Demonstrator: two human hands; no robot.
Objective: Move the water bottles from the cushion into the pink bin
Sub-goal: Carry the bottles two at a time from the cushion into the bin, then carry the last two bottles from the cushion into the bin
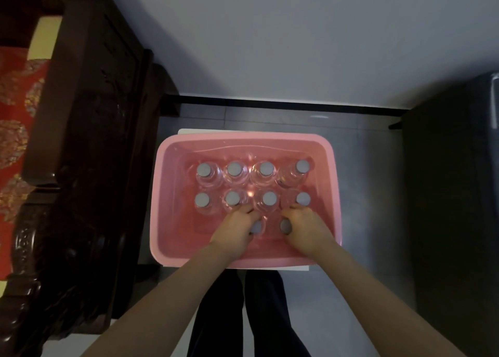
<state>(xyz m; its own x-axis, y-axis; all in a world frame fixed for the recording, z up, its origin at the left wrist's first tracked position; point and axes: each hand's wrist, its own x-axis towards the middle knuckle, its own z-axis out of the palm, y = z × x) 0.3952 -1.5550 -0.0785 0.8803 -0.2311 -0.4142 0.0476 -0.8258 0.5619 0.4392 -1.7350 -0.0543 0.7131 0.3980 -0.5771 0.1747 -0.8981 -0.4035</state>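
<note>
Head view caught both hands down inside the pink bin (333,184). The left hand (235,231) curled round a bottle (256,227) in the near row, and the right hand (306,228) gripped a second bottle (285,226), their caps just apart. Eight more bottles (266,168) stood upright in two rows of four toward the far wall. Bare pink floor showed at the front-left corner, while the right hand sat close to the right wall. The red cushion (13,108) lay well apart, left.
</note>
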